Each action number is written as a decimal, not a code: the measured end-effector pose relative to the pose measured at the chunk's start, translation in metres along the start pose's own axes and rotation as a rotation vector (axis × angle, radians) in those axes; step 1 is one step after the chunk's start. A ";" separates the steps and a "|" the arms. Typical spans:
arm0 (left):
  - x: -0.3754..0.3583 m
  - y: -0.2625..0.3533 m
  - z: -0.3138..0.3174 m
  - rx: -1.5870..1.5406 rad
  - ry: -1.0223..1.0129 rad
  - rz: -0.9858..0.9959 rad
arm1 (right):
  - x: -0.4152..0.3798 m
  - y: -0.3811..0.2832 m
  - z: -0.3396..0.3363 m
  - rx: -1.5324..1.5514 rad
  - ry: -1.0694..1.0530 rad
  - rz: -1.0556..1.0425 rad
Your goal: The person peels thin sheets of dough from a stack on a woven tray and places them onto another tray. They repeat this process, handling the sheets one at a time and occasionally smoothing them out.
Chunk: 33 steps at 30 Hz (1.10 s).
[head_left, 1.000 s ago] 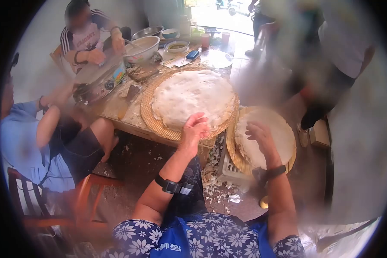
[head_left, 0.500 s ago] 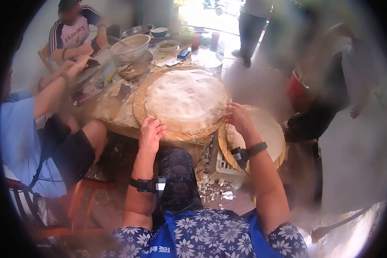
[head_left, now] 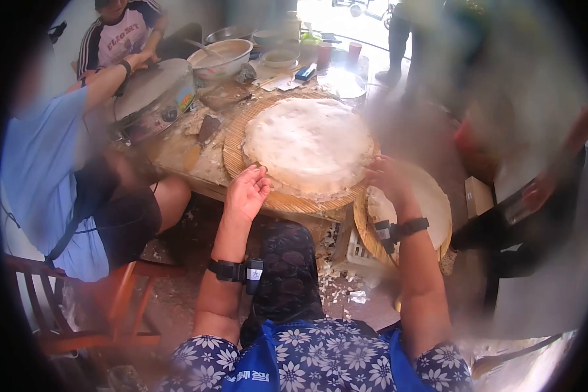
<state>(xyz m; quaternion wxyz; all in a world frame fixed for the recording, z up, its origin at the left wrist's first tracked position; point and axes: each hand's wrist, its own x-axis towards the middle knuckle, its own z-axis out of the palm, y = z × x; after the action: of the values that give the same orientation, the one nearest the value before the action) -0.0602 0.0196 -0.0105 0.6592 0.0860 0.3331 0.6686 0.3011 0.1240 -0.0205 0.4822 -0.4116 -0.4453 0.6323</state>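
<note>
1. Left hand (head_left: 247, 193) is raised at the near-left edge of the white sheet (head_left: 309, 144), fingertips gathered; whether they grip it cannot be told.
2. Right hand (head_left: 391, 179), blurred, reaches the sheet's right edge, fingers bent; its hold is unclear.
3. The sheet lies on a round mat (head_left: 234, 140) on the worktop (head_left: 209, 176).
4. The right forearm (head_left: 421, 281) partly hides a second sheet (head_left: 431, 202) on a lower mat (head_left: 362, 219).
5. Beyond stand a bowl (head_left: 225, 70) and cups (head_left: 324, 53); a co-worker (head_left: 59, 176) sits at left.

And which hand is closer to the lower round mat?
Right. The right hand overlaps the lower mat in view; the left hand is farther left, by the upper mat.
</note>
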 end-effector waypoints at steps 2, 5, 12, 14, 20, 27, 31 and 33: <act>0.007 0.004 -0.001 0.043 -0.039 -0.012 | -0.003 -0.003 0.001 -0.074 0.072 -0.008; 0.021 0.006 0.001 0.118 -0.064 -0.004 | -0.027 -0.027 0.020 0.095 0.138 0.041; 0.031 -0.008 0.058 -0.021 0.018 0.067 | -0.033 -0.031 0.018 0.062 0.258 0.094; 0.034 -0.012 0.063 0.001 0.039 0.053 | -0.023 -0.022 0.009 0.082 0.255 0.141; 0.021 -0.044 0.070 -0.019 0.033 0.045 | -0.023 -0.034 0.021 0.317 0.195 0.140; 0.041 -0.068 0.050 0.085 0.077 -0.010 | 0.015 -0.016 0.032 0.470 0.161 -0.081; 0.051 -0.058 0.053 -0.049 0.060 0.006 | 0.040 -0.022 0.039 0.343 0.400 -0.155; 0.074 -0.057 0.040 -0.062 0.168 -0.038 | 0.037 -0.040 0.045 0.240 0.418 -0.191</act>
<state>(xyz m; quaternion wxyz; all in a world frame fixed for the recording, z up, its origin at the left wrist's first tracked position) 0.0004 0.0975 -0.0355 0.6440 0.0027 0.3679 0.6707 0.2605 0.1581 0.0264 0.6666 -0.4292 -0.2947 0.5335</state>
